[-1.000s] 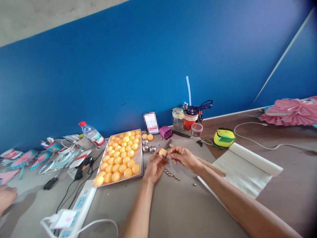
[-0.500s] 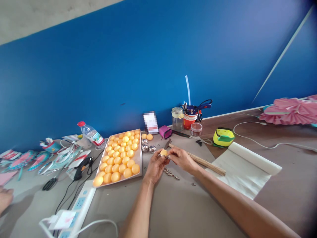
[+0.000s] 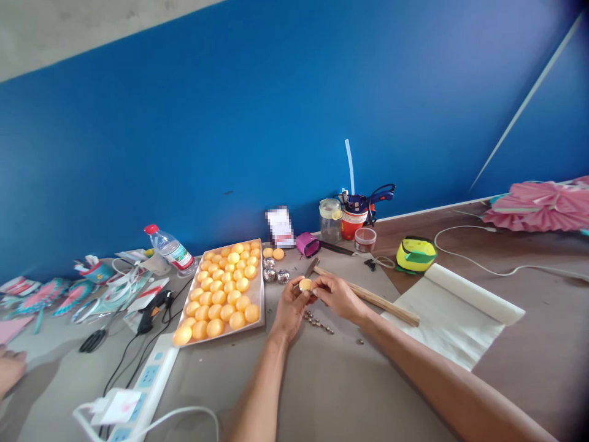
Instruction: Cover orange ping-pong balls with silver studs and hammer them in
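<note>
Through the head camera I had the left hand (image 3: 289,302) grasping an orange ball (image 3: 305,285) between bent fingers and thumb, held up over the near middle of the table (image 3: 340,380). The right hand (image 3: 337,298) met it from the right, thumb and fingertips drawn together at the ball's lower right edge; whether they pinched the ball itself or some small part, I could not tell. A shiny patch showed low on the ball. I judged it light and probably hollow, with a smooth, thin shell that could slip under dry fingers and dent if squeezed at 1 spot, so the best hold looked to be a loose ring of fingertips around its middle, leaving the shiny side free. Small metal beads (image 3: 317,322) lay just below the hands, with 1 more bead (image 3: 360,342) apart to the right. A hammer (image 3: 375,299) lay beyond the right hand, its wooden handle slanting right and nearer. To the left stood a tray (image 3: 262,294) full of balls (image 3: 227,278), with 3 silver balls (image 3: 283,276) just right of it.
</note>
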Motion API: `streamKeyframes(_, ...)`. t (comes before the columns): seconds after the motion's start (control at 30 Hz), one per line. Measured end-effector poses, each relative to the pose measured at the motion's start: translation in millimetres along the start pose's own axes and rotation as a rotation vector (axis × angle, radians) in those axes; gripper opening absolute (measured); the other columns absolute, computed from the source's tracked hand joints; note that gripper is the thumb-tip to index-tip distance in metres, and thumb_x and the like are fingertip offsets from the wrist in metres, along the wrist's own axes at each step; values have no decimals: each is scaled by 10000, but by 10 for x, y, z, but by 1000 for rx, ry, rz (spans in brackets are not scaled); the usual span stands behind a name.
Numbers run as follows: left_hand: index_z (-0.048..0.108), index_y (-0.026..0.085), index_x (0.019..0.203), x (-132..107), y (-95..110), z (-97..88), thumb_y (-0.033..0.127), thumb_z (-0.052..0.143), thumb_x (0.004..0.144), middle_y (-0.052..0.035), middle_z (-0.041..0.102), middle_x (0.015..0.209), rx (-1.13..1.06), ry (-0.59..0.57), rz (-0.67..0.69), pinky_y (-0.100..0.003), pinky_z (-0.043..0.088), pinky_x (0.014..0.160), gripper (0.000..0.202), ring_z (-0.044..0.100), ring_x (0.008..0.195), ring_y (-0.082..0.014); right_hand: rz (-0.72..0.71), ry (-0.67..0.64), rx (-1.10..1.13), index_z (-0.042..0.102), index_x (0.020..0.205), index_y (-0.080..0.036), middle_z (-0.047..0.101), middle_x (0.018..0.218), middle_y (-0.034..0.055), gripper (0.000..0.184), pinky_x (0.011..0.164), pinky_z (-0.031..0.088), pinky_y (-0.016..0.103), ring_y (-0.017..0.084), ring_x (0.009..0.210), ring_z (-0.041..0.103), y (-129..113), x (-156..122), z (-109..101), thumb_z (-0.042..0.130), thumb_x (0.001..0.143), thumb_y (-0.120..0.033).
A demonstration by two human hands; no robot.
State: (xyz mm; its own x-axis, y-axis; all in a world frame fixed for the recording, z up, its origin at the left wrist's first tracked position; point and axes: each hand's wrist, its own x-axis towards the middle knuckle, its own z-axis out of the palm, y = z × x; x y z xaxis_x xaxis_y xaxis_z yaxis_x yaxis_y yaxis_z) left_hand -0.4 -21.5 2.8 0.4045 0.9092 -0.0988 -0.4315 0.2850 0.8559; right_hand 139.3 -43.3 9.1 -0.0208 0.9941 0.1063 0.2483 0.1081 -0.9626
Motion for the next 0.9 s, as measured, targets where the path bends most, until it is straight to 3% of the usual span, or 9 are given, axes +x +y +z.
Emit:
streamKeyframes(0.3, 536, 191, 1004, 4, -57, -39, 235, 724, 635, -31, 611, 864, 67, 5, 61, -288, 431, 733, 416, 561, 766, -142, 9, 89, -30, 478, 693, -192, 557, 598, -19, 30, 528, 391, 234, 118, 531, 515, 94, 16, 78, 463, 714, -208)
streamKeyframes(0.5, 532, 201, 1019, 21, -83, -43, 223, 709, 658, -26, 602, 886, 51, -24, 55, -290, 432, 770, 402, 562, 805, -145, 84, 77, 19, 466, 671, -190, 482, 521, -53, 21, 456, 330, 209, 84, 449, 414, 56, 50, 44, 476, 682, -205)
streamKeyframes(0.6, 531, 195, 1000, 48, -56, -58, 202, 727, 636, -12, 595, 901, -36, 21, 50, -267, 433, 746, 413, 559, 793, -126, 117, 17, 77, 500, 708, -179, 467, 517, -62, 51, 448, 320, 198, 72, 446, 399, 32, 67, -50, 484, 689, -224)
streamKeyframes(0.73, 549, 175, 966, 65, 30, -84, 207, 742, 619, -6, 605, 865, -92, 97, 9, -219, 413, 650, 398, 542, 671, -83, 33, -100, -76, 590, 750, -171, 583, 636, -25, 115, 547, 392, 216, 96, 563, 498, 84, 60, -175, 510, 702, -237)
streamKeyframes(0.9, 563, 170, 994, 58, 88, -93, 247, 718, 652, -22, 630, 882, -106, 56, -11, -229, 404, 655, 383, 545, 634, -77, -159, -129, -381, 653, 871, -190, 655, 853, 35, 239, 727, 427, 264, 161, 777, 576, 186, 36, -136, 485, 709, -140)
